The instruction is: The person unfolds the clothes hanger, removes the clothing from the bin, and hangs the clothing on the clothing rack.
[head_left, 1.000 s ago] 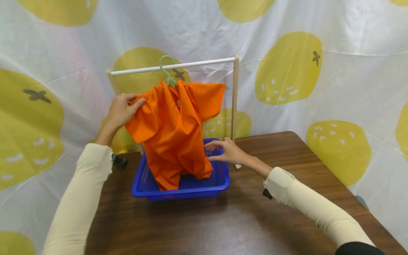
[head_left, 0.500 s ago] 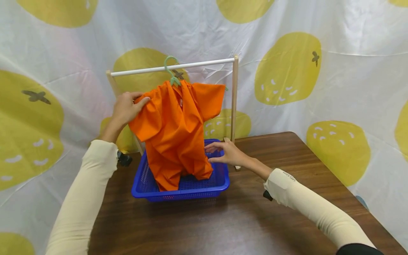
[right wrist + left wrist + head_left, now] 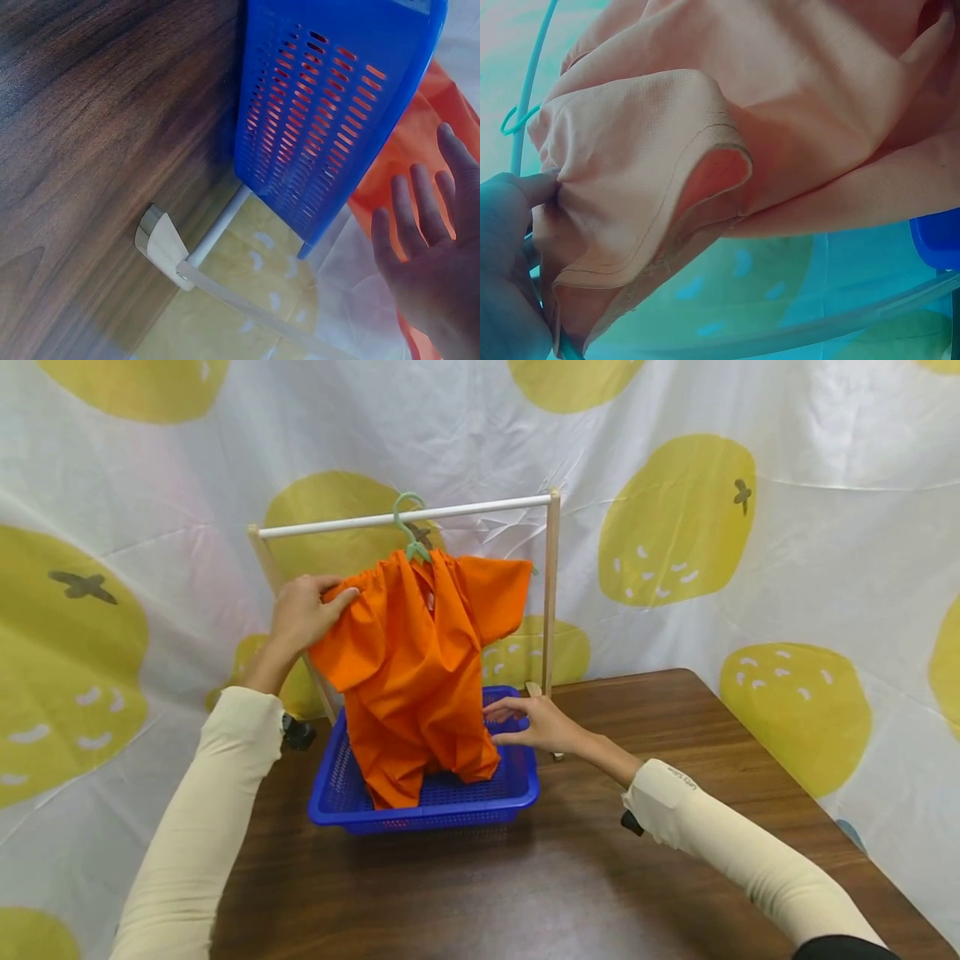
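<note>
An orange short-sleeved shirt is on a light green hanger, whose hook is over the white rail of a small clothes rack. My left hand pinches the shirt at its left shoulder; in the left wrist view, the thumb presses on the cloth above the sleeve opening. The shirt's lower end hangs down into a blue basket. Beside the shirt's lower right side, my right hand is over the basket's right part, fingers extended and holding nothing. Most of the hanger is hidden inside the shirt.
The rack's wooden post stands behind the basket, with a foot on the brown wooden table. A white curtain with yellow fruit prints is at the back.
My left hand has moved a little to the right, and the hanger's hook has shifted right along the rail. The right hand has stayed nearly still.
</note>
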The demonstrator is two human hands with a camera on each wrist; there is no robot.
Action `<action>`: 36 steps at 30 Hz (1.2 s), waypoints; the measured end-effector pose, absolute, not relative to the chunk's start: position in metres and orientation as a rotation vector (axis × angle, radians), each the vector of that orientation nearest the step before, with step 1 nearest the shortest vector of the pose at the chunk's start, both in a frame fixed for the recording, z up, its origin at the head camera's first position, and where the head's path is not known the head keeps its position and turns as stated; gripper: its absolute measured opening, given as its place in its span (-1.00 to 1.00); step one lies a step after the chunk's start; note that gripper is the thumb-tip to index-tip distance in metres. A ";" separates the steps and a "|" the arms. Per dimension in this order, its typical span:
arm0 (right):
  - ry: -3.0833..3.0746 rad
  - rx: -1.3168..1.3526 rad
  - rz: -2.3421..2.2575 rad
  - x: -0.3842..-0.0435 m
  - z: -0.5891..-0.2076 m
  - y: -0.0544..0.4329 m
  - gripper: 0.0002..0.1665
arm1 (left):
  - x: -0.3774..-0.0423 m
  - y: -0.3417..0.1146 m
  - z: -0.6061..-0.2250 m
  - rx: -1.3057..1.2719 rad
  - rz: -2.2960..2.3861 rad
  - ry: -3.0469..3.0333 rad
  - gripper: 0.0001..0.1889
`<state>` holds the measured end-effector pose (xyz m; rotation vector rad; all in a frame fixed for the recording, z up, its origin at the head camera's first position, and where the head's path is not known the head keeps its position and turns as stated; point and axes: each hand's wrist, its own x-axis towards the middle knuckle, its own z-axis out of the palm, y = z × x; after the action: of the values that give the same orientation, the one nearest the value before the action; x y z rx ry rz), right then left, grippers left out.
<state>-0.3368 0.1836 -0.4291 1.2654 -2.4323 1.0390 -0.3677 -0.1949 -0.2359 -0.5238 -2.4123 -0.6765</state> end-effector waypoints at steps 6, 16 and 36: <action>-2.474 1.224 1.031 -0.339 -0.431 0.182 -0.43 | -0.370 -0.194 -0.238 -0.532 -0.695 -2.441 -0.65; -2.479 1.265 1.061 -0.340 -0.434 0.183 -0.42 | -0.371 -0.194 -0.243 -0.539 -0.745 -2.512 -0.65; -2.488 1.289 1.007 -0.335 -0.429 0.179 -0.42 | -0.344 -0.230 -0.263 -0.498 -1.030 -2.369 -0.51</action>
<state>-0.3354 0.1791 -0.4289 1.2893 -2.4876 1.0068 -0.3440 -0.2298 -0.2632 -0.4980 -2.3692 -1.0304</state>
